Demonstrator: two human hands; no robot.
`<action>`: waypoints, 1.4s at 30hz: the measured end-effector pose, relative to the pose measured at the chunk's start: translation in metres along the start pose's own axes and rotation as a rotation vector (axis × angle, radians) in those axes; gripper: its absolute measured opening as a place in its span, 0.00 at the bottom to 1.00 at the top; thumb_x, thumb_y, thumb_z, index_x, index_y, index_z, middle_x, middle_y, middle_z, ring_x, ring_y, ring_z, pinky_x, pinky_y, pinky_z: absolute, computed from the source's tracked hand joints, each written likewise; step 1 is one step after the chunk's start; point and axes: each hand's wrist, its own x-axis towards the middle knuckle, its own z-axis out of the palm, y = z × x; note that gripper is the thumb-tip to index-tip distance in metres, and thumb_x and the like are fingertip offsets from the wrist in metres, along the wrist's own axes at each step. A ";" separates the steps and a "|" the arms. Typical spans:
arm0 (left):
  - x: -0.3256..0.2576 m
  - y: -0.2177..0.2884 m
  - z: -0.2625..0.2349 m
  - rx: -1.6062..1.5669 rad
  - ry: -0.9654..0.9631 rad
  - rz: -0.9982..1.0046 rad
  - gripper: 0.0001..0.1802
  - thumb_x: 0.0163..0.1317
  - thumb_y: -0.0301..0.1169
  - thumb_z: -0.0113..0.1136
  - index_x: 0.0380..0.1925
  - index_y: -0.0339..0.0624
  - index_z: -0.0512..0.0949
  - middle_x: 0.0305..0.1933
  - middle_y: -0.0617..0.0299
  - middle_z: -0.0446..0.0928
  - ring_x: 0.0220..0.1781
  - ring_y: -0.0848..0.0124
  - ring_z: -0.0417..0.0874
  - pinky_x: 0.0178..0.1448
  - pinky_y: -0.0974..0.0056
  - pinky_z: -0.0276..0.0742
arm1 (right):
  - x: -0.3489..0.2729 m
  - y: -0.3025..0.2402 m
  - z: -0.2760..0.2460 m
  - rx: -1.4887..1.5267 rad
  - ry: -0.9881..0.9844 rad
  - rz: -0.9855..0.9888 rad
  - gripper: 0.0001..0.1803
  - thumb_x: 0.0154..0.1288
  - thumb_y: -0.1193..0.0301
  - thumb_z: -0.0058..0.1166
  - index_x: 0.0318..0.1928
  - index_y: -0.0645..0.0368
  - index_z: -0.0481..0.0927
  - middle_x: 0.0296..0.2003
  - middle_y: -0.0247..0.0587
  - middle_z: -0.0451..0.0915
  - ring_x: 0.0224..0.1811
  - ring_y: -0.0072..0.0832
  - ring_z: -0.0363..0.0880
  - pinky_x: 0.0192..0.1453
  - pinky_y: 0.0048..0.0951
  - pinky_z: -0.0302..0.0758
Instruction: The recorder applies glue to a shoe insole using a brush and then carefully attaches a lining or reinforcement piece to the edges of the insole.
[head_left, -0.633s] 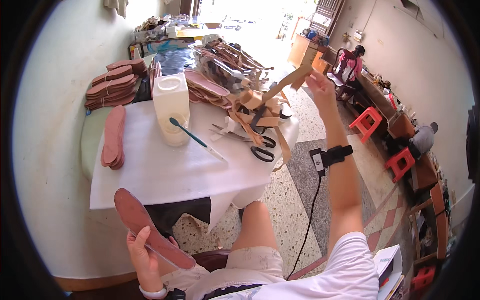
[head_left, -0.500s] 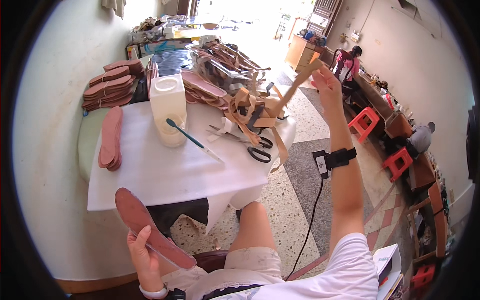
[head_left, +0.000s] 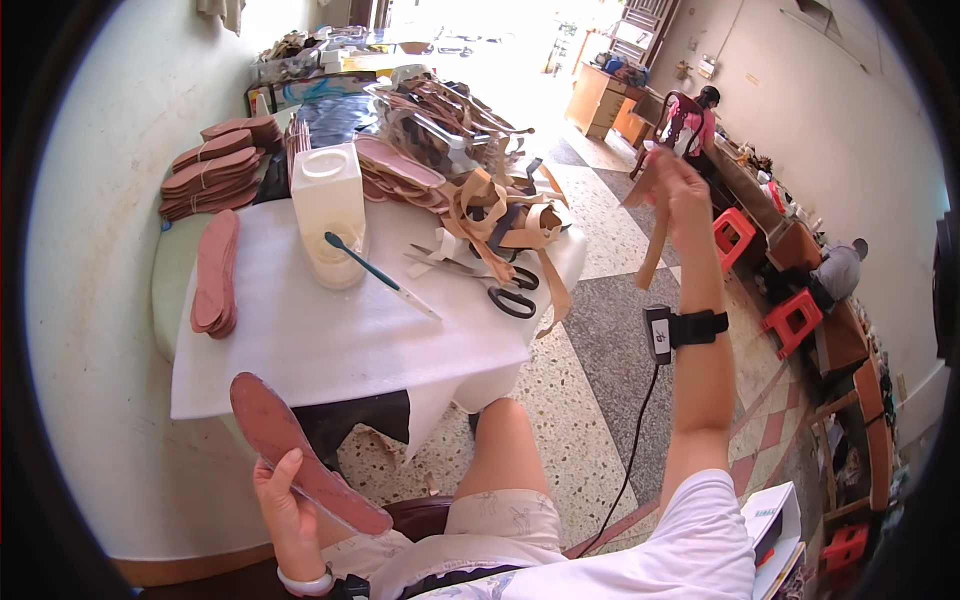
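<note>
The reddish-brown insole (head_left: 300, 455) sits low at my left, off the tabletop (head_left: 330, 340) and over my lap, slanting from upper left down to lower right. My left hand (head_left: 290, 505) has its grip closed around the insole's lower half, thumb across the top face and fingers wrapped beneath. My right hand (head_left: 680, 200) is raised well out to the right, its grip pinched shut on a tan leather strap (head_left: 650, 245) that hangs down below the fist, clear of the tabletop. I judge the strap could swing or twist as it dangles, and it may snag the heap of tan strips (head_left: 500, 215) if it passes close over them. The insole is held near one end only, so it could flex or tip. Scissors (head_left: 500, 290) and a teal-handled brush (head_left: 375, 275) leaning on the white container (head_left: 328, 210) lie between the two hands.
</note>
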 end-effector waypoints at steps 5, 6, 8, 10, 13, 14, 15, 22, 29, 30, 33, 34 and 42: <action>-0.002 0.002 0.009 0.020 -0.026 -0.025 0.16 0.53 0.22 0.63 0.42 0.41 0.74 0.35 0.62 0.77 0.34 0.71 0.78 0.36 0.59 0.79 | 0.005 0.029 0.014 -0.477 -0.257 0.070 0.12 0.67 0.66 0.54 0.45 0.57 0.85 0.24 0.27 0.79 0.27 0.17 0.70 0.31 0.20 0.67; 0.001 -0.002 0.001 0.020 -0.011 -0.015 0.16 0.53 0.22 0.63 0.42 0.41 0.74 0.36 0.62 0.77 0.34 0.71 0.78 0.35 0.58 0.79 | 0.006 0.028 0.025 -0.461 -0.182 -0.040 0.12 0.67 0.67 0.55 0.46 0.58 0.84 0.26 0.28 0.79 0.27 0.17 0.71 0.32 0.20 0.68; 0.003 -0.003 -0.002 0.017 -0.001 -0.021 0.16 0.53 0.21 0.63 0.42 0.40 0.74 0.36 0.62 0.77 0.35 0.71 0.77 0.36 0.57 0.79 | 0.009 0.023 0.048 -0.432 -0.028 -0.252 0.12 0.66 0.69 0.55 0.46 0.59 0.84 0.29 0.30 0.80 0.29 0.17 0.73 0.34 0.22 0.71; -0.001 0.000 0.004 0.014 -0.015 -0.057 0.16 0.53 0.21 0.63 0.43 0.40 0.74 0.37 0.62 0.77 0.35 0.71 0.77 0.38 0.58 0.78 | 0.017 0.032 0.069 -0.199 -0.044 -0.389 0.12 0.65 0.72 0.55 0.48 0.60 0.83 0.36 0.36 0.81 0.34 0.18 0.77 0.38 0.25 0.74; -0.002 -0.002 -0.003 0.053 -0.037 -0.049 0.18 0.54 0.22 0.62 0.46 0.38 0.73 0.39 0.62 0.78 0.38 0.73 0.79 0.44 0.68 0.76 | 0.013 0.051 0.097 -0.310 -0.209 -0.322 0.20 0.66 0.74 0.53 0.59 0.59 0.74 0.50 0.46 0.80 0.50 0.30 0.80 0.51 0.25 0.77; -0.001 -0.004 -0.006 0.057 -0.029 -0.044 0.18 0.54 0.22 0.62 0.46 0.38 0.73 0.39 0.62 0.78 0.38 0.73 0.79 0.44 0.68 0.76 | 0.006 0.060 0.102 -0.339 -0.226 -0.273 0.21 0.65 0.72 0.55 0.59 0.58 0.74 0.49 0.48 0.81 0.49 0.32 0.81 0.51 0.26 0.77; -0.001 -0.005 -0.010 0.057 -0.010 -0.035 0.18 0.54 0.22 0.62 0.46 0.38 0.73 0.39 0.62 0.78 0.38 0.72 0.79 0.44 0.68 0.76 | 0.001 0.052 0.102 -0.649 -0.284 -0.109 0.22 0.60 0.68 0.60 0.56 0.55 0.78 0.45 0.47 0.83 0.45 0.32 0.83 0.50 0.27 0.77; 0.005 -0.008 -0.015 0.032 0.023 -0.038 0.19 0.52 0.21 0.63 0.46 0.38 0.73 0.38 0.61 0.77 0.38 0.71 0.79 0.45 0.67 0.76 | -0.041 0.072 0.087 -0.982 -0.479 0.175 0.22 0.55 0.63 0.61 0.52 0.50 0.81 0.44 0.45 0.83 0.44 0.36 0.83 0.54 0.30 0.76; 0.003 -0.004 0.005 0.017 0.010 -0.089 0.19 0.52 0.21 0.63 0.45 0.39 0.74 0.39 0.62 0.77 0.38 0.72 0.78 0.45 0.66 0.75 | -0.043 0.098 0.085 -0.911 -0.538 -0.079 0.32 0.57 0.71 0.60 0.65 0.45 0.69 0.46 0.49 0.81 0.46 0.39 0.81 0.56 0.34 0.76; 0.003 -0.004 0.005 0.022 -0.004 -0.094 0.19 0.52 0.21 0.63 0.45 0.39 0.74 0.38 0.62 0.77 0.38 0.72 0.77 0.45 0.66 0.74 | -0.040 0.100 0.085 -0.896 -0.509 -0.081 0.32 0.58 0.72 0.59 0.64 0.45 0.69 0.44 0.49 0.82 0.45 0.38 0.82 0.54 0.34 0.77; 0.004 -0.004 0.002 0.022 -0.010 -0.097 0.18 0.52 0.22 0.63 0.45 0.39 0.74 0.38 0.62 0.77 0.38 0.72 0.77 0.45 0.66 0.74 | -0.027 0.090 0.087 -0.830 -0.407 -0.119 0.30 0.58 0.77 0.55 0.63 0.46 0.71 0.38 0.47 0.83 0.40 0.36 0.83 0.48 0.33 0.79; 0.004 -0.004 0.001 0.019 -0.006 -0.096 0.18 0.52 0.22 0.63 0.45 0.40 0.74 0.39 0.62 0.77 0.38 0.72 0.77 0.45 0.66 0.74 | -0.022 0.082 0.083 -0.798 -0.360 -0.152 0.30 0.57 0.78 0.54 0.62 0.47 0.72 0.36 0.46 0.83 0.37 0.35 0.83 0.45 0.32 0.79; -0.006 0.002 0.006 0.007 0.021 0.022 0.18 0.52 0.25 0.63 0.44 0.38 0.72 0.35 0.61 0.76 0.35 0.72 0.77 0.42 0.66 0.74 | -0.009 0.035 0.094 -0.467 -0.152 -0.349 0.19 0.61 0.81 0.53 0.52 0.54 0.81 0.34 0.33 0.83 0.33 0.17 0.79 0.38 0.23 0.78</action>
